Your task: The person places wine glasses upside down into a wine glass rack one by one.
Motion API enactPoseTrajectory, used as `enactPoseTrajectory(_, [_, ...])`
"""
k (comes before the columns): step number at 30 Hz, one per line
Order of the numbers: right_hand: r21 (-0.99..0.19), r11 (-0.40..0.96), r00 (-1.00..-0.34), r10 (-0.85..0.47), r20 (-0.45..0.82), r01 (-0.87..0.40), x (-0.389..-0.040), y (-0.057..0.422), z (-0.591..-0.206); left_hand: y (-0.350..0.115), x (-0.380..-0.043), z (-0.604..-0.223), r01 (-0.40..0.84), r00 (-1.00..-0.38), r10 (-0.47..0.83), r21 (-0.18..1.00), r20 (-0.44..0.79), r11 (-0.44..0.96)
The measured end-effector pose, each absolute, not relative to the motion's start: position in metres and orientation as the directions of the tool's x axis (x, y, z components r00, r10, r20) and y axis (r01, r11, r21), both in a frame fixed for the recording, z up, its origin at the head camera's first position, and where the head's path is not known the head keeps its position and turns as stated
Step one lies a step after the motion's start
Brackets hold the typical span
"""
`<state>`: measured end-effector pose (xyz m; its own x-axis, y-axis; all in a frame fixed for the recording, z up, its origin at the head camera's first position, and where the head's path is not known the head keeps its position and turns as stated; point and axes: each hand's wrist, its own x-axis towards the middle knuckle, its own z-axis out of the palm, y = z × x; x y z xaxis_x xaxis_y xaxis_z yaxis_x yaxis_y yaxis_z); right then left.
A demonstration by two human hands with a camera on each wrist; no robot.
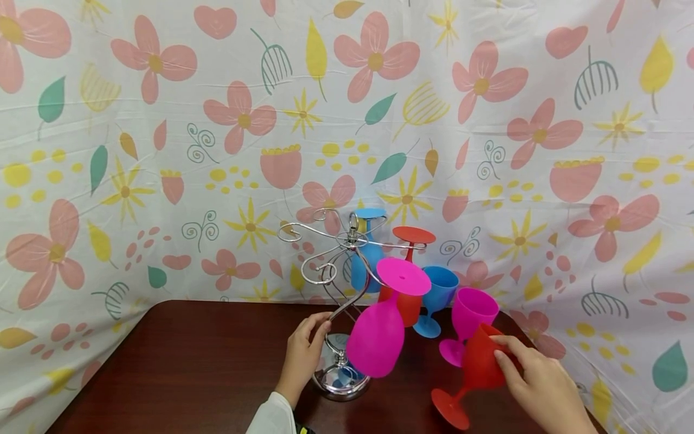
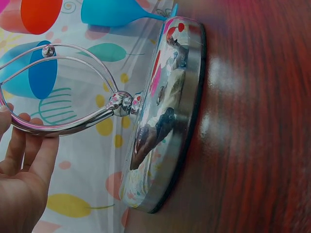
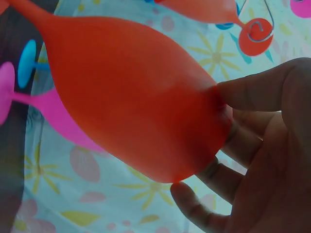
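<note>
A chrome wire goblet rack [image 1: 340, 390] with curled arms stands on the table. My left hand [image 1: 303, 355] grips its curved wire frame just above the round base; in the left wrist view, fingers and thumb [image 2: 4, 119] close about the wire. My right hand [image 1: 544, 386] pinches a red plastic goblet [image 1: 478, 364] at the rim, thumb outside. That goblet leans, its foot toward the lower left. Upside down on the rack hang a pink goblet [image 1: 376, 340], a red goblet [image 1: 410, 307] behind it and a blue goblet [image 1: 366, 265] at the back.
Right of the rack, a blue goblet [image 1: 440, 290] and a pink goblet [image 1: 473, 316] stand upright, close to the held red one. The dark wooden table [image 1: 190, 367] ends at a flower-patterned cloth [image 1: 228, 181] behind and on both sides.
</note>
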<state>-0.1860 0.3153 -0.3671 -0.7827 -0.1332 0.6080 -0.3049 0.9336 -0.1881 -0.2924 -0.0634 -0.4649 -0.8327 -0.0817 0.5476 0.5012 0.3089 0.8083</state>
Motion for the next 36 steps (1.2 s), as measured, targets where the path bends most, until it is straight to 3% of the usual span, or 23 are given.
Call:
enactPoseTrajectory(4, [-0.303, 0.905, -0.832, -0.091, 0.547, -0.298, -0.188, 0.308, -0.373, -0.064, -0.292, -0.464, 0.499, -0.834, -0.082, 0.809, 0.546, 0.311])
enactPoseTrajectory(12, [-0.519, 0.757, -0.842, -0.074, 0.534, -0.396, -0.198, 0.296, -0.392, -0.064, -0.292, -0.464, 0.506, -0.827, -0.085, 0.801, 0.556, 0.319])
enactPoseTrajectory(21, [-0.702, 0.635, -0.923, -0.044, 0.383, -0.322, -0.206, 0.285, -0.4, -0.063, -0.293, -0.465, 0.507, -0.827, -0.087, 0.803, 0.556, 0.312])
enactPoseTrajectory(29, [-0.938, 0.301, -0.966, -0.236, 0.104, -0.175, -0.215, 0.277, -0.411, -0.064, -0.294, -0.466, 0.511, -0.823, -0.089, 0.799, 0.561, 0.317])
enactPoseTrajectory(36, [-1.0, 0.009, -0.893, -0.449, -0.025, 0.023, -0.22, 0.259, -0.426, -0.063, -0.292, -0.466, 0.5, -0.833, -0.083, 0.808, 0.548, 0.313])
